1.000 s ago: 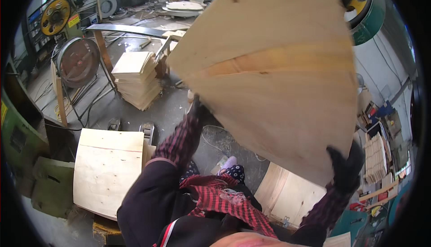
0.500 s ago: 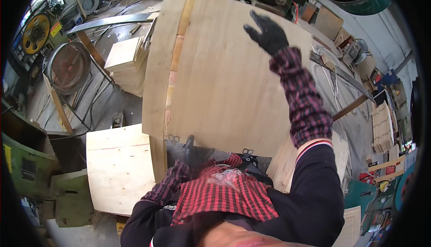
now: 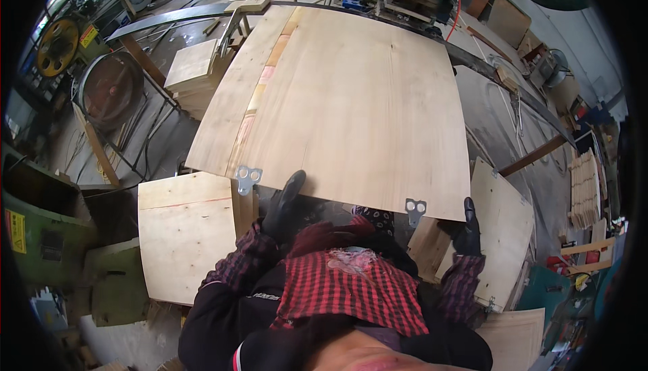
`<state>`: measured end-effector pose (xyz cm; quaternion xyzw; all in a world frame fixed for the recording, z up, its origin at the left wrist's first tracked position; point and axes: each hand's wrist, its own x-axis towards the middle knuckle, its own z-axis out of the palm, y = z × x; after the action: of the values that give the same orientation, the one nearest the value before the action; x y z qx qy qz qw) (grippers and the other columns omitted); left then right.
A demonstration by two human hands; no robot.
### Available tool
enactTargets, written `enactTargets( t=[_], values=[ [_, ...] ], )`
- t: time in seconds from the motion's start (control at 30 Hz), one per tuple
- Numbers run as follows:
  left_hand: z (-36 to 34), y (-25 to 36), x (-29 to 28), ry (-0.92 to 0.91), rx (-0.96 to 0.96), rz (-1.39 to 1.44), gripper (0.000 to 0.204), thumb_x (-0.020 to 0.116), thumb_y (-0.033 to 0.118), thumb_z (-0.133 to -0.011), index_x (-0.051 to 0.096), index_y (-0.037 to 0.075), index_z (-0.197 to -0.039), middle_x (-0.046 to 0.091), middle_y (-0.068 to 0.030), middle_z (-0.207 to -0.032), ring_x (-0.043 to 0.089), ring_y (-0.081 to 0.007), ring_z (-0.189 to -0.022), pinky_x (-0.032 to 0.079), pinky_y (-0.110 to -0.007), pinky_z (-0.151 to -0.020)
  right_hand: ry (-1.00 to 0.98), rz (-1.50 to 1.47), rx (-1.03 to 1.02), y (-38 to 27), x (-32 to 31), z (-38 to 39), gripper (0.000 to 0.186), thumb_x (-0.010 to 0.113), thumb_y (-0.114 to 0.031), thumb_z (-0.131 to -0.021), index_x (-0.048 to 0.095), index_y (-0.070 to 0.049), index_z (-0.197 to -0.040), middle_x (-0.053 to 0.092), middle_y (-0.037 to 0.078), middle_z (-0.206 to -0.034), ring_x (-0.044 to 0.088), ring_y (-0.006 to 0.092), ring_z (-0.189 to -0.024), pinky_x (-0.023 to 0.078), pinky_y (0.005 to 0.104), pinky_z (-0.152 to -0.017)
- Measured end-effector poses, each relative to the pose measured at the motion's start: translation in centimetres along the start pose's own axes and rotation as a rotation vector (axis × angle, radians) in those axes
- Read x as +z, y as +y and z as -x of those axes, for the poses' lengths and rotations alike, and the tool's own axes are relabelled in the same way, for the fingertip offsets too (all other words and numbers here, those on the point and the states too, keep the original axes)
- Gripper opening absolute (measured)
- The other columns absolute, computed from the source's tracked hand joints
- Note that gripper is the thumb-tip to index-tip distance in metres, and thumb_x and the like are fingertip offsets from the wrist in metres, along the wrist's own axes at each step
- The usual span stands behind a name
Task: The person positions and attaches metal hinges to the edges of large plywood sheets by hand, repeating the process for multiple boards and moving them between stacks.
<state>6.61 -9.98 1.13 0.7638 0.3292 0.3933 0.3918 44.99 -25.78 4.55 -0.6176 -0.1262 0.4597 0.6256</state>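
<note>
A large pale plywood board lies flat in front of me, with a strip of coloured patches along its left side. Two metal hinge plates, a left one and a right one, stick out past its near edge. My left hand, in a black glove, grips that edge between them, thumb on top and the other fingers out of sight beneath. At the near right corner my right hand, gloved too, holds the board with its thumb along the side; its remaining fingers are hidden below.
Plywood sheets are stacked at near left and near right. A metal frame bar runs behind the board. Left stand a round guarded wheel and a green machine. Another wood stack stands far right.
My right hand has come down from the far part of the board to its near right corner. The board has turned slightly and sits nearer; my left hand stays at its near edge.
</note>
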Motion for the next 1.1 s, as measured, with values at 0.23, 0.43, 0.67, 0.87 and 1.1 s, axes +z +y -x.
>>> enactTargets(
  t=[0.23, 0.43, 0.67, 0.87, 1.1],
  values=[
    [-3.0, -1.2, 0.5, 0.106, 0.105, -0.035, 0.06, 0.056, 0.002, -0.083, 0.026, -0.003, -0.135, 0.067, -0.0134, -0.082, 0.067, -0.0225, -0.074, 0.054, -0.032, -0.064, -0.054, -0.368, -0.146, -0.8, 2.8, -2.3, 0.026, 0.054, -0.029, -0.09, 0.058, -0.008, -0.103, 0.065, 0.005, -0.083, 0.06, 0.0162, -0.06, 0.045, 0.0277, -0.047],
    [-4.8, -1.9, -0.2, 0.067, 0.08, -0.066, 0.056, 0.042, -0.016, -0.079, 0.033, -0.002, -0.133, 0.06, -0.0158, -0.097, 0.065, -0.0205, -0.072, 0.054, -0.028, -0.058, 0.061, -0.428, -0.168, -2.4, 5.3, -2.5, 0.023, 0.054, -0.026, -0.089, 0.059, -0.008, -0.102, 0.065, 0.005, -0.078, 0.06, 0.0168, -0.058, 0.045, 0.028, -0.047],
    [-5.5, -2.8, -0.1, 0.167, 0.074, -0.05, 0.052, 0.042, -0.008, -0.083, 0.033, -0.001, -0.133, 0.065, -0.0183, -0.079, 0.065, -0.0214, -0.068, 0.052, -0.029, -0.056, -0.08, -0.373, -0.175, -2.1, 4.2, -3.9, 0.025, 0.054, -0.025, -0.088, 0.058, -0.006, -0.104, 0.065, 0.006, -0.081, 0.06, 0.0172, -0.058, 0.045, 0.0291, -0.048],
    [-3.8, -3.7, -3.5, 0.25, -0.525, 1.131, 0.047, 0.041, 0.047, -0.092, 0.055, 0.003, -0.103, 0.063, -0.0144, -0.096, 0.064, -0.0295, -0.079, 0.05, -0.038, -0.065, -0.033, -0.389, -0.191, -2.2, 4.6, -3.8, 0.027, 0.053, -0.024, -0.088, 0.056, -0.004, -0.107, 0.065, 0.007, -0.083, 0.061, 0.0179, -0.06, 0.046, 0.0302, -0.048],
    [-1.7, -7.2, -13.6, 0.607, -0.144, 0.755, 0.031, 0.057, 0.026, -0.088, 0.054, 0.007, -0.112, 0.056, -0.0121, -0.115, 0.055, -0.0283, -0.102, 0.043, -0.042, -0.087, -0.081, -0.426, -0.199, -2.1, 4.5, -3.9, 0.028, 0.052, -0.024, -0.088, 0.057, -0.004, -0.107, 0.065, 0.007, -0.083, 0.061, 0.0179, -0.063, 0.047, 0.0297, -0.049]
  ],
)
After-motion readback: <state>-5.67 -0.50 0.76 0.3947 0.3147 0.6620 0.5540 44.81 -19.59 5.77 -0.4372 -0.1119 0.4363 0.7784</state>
